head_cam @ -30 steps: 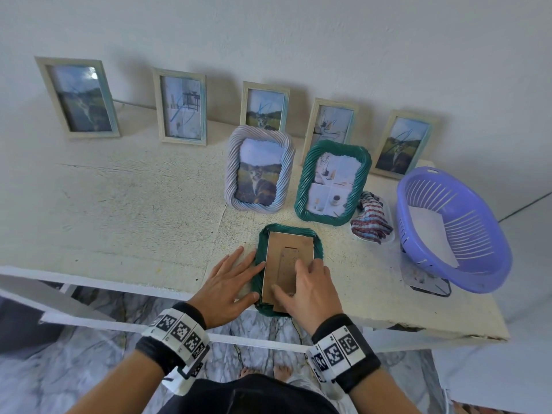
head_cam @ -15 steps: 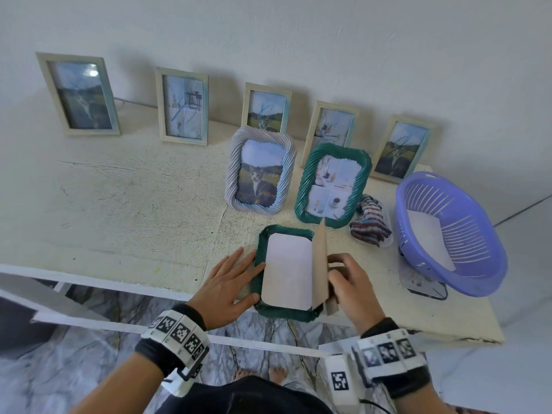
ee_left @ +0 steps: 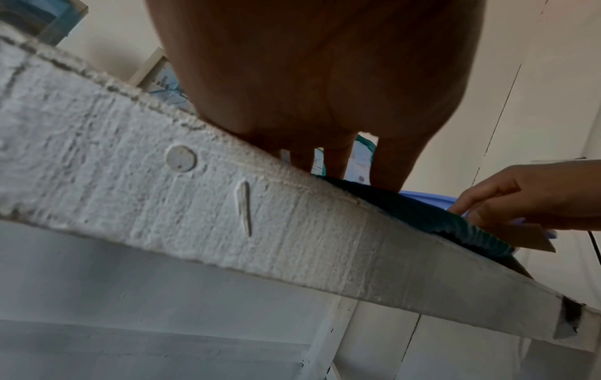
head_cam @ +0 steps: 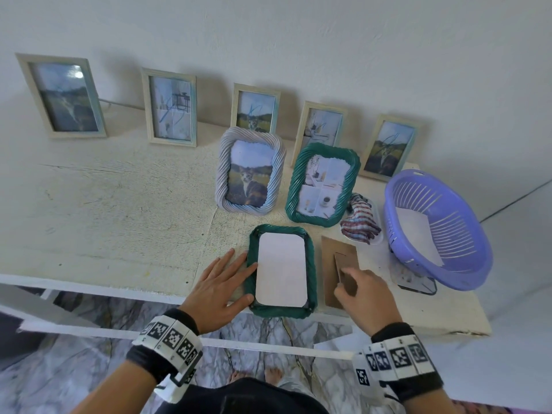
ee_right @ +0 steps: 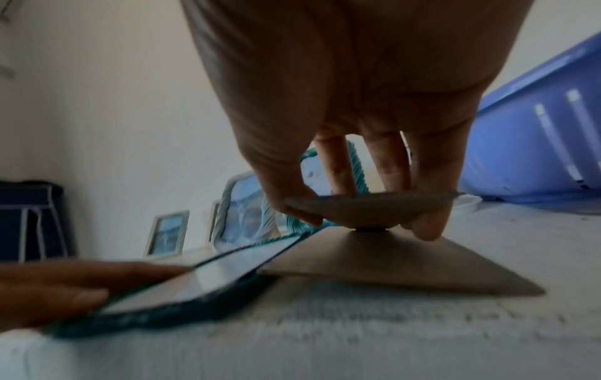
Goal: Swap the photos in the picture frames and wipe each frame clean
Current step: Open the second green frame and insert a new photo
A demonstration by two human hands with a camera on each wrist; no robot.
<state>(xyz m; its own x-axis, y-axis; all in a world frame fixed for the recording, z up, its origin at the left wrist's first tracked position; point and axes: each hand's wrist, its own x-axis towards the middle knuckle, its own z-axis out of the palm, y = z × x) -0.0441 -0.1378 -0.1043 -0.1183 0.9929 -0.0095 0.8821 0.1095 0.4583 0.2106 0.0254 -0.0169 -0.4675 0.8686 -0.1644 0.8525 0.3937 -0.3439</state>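
A dark green twisted frame [head_cam: 253,282] lies face down near the table's front edge. The white back of its photo [head_cam: 282,268] is uncovered. My left hand [head_cam: 227,279] lies flat and open, its fingers pressing the frame's left rim. The brown backing board [head_cam: 331,258] lies on the table just right of the frame. My right hand [head_cam: 355,283] pinches the board's fold-out stand flap [ee_right: 370,208] between thumb and fingers. A striped cloth [head_cam: 360,221] sits behind the board.
A lavender frame with a cat photo [head_cam: 250,171] and a second green frame [head_cam: 322,185] stand behind. Several pale wooden frames line the wall. A purple basket [head_cam: 466,264] holding white paper sits at the right. The table edge [ee_left: 227,205] is under my wrists.
My right hand lifted the backing board off the green frame, swung it right and set it on the table, baring the white photo back. The left hand stayed put.
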